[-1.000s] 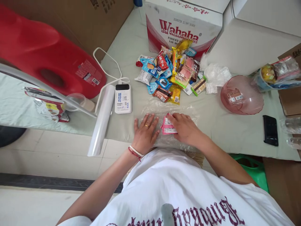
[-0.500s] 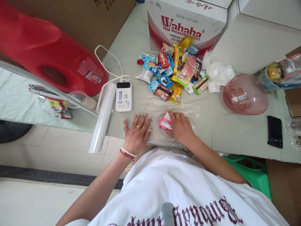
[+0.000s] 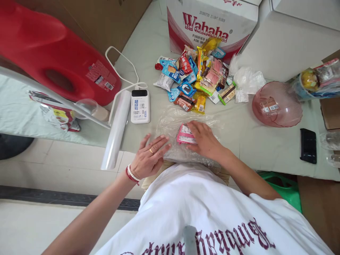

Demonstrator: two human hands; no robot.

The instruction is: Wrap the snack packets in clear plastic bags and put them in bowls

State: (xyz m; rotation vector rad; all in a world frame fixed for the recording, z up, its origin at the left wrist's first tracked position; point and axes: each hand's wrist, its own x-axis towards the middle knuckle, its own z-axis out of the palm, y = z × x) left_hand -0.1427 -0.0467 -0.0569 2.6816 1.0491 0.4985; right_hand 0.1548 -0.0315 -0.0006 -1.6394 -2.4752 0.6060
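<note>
A pink snack packet [image 3: 186, 134] with white printed panels lies on a sheet of clear plastic film [image 3: 172, 122] at the table's front edge. My right hand [image 3: 204, 139] grips the packet at its right side, fingers curved over it and hiding part of it. My left hand [image 3: 152, 155] holds nothing; its fingers stretch to the right, over the left edge of the film. A ring and two bracelets are on this hand and wrist. Left of it lies a roll of clear film [image 3: 117, 132].
A heap of wrapped snacks [image 3: 188, 81] lies before a Wahaha carton [image 3: 207, 24]. A white power bank [image 3: 140, 107] with a cable and a large red jug [image 3: 61, 56] are left. On the right are a pink bowl [image 3: 277, 104] holding a packet and a black phone [image 3: 308, 146].
My left hand has drawn back toward the lower left, and its spread fingers now point more to the right. The right hand has shifted slightly, showing more of the pink packet.
</note>
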